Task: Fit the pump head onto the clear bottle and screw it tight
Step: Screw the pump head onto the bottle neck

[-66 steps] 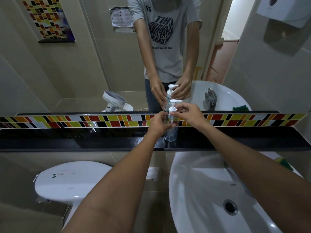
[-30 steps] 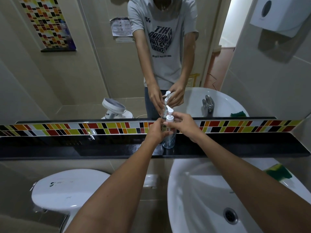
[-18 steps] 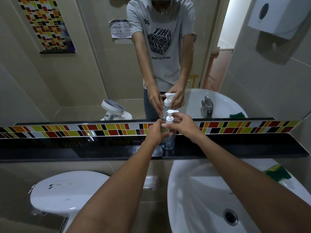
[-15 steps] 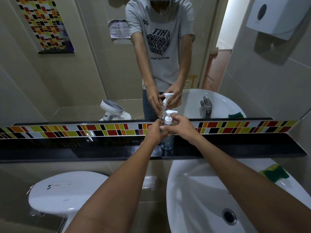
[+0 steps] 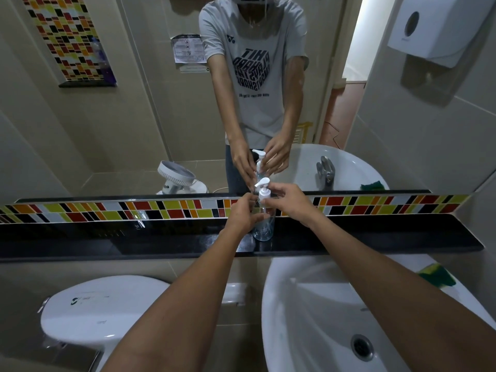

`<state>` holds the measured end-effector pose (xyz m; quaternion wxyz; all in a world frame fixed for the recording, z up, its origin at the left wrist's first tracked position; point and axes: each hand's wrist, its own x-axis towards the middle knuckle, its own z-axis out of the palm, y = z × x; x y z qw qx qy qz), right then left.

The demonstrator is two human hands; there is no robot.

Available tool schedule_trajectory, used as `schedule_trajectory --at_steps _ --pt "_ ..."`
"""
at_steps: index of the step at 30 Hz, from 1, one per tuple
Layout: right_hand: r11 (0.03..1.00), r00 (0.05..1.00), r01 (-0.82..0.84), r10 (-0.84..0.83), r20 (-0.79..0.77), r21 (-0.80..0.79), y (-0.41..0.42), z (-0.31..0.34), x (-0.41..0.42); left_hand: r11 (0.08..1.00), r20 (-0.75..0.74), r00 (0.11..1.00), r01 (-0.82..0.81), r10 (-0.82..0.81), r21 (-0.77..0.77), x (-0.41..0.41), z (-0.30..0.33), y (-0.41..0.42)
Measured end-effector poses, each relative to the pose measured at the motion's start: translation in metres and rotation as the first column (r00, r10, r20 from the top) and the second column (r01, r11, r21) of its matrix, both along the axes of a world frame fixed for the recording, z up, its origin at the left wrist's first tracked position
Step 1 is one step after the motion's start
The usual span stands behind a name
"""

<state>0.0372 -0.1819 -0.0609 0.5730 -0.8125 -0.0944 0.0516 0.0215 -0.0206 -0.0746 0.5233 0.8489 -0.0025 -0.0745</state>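
Spout swung left | pump head (image 5: 263, 194) in right hand (image 5: 288, 201) | left hand (image 5: 245, 214) on bottle (image 5: 264, 224)

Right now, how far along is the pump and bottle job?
Done: the pump head already sits on the clear bottle, upright on the black shelf. In hand: left hand steadies the bottle, right hand grips the collar. Left: final tightening; tightness can't be judged.
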Motion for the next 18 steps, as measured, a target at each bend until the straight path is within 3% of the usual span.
schedule_trajectory --at_steps 7,14,18 --pt "0.978 0.979 0.195 -0.199 0.044 0.072 -0.007 -0.008 -0.008 0.997 0.031 0.999 -0.016 0.018 -0.081 -0.004 -0.006 -0.001" --pt "0.997 0.999 -0.008 0.011 -0.031 0.080 0.003 0.000 -0.005 0.994 0.035 0.999 -0.013 0.017 -0.108 -0.003 -0.006 -0.001" --pt "0.991 0.998 0.058 -0.057 -0.009 0.119 0.007 -0.005 -0.009 0.997 0.039 0.999 -0.024 0.027 -0.077 -0.002 -0.008 -0.001"
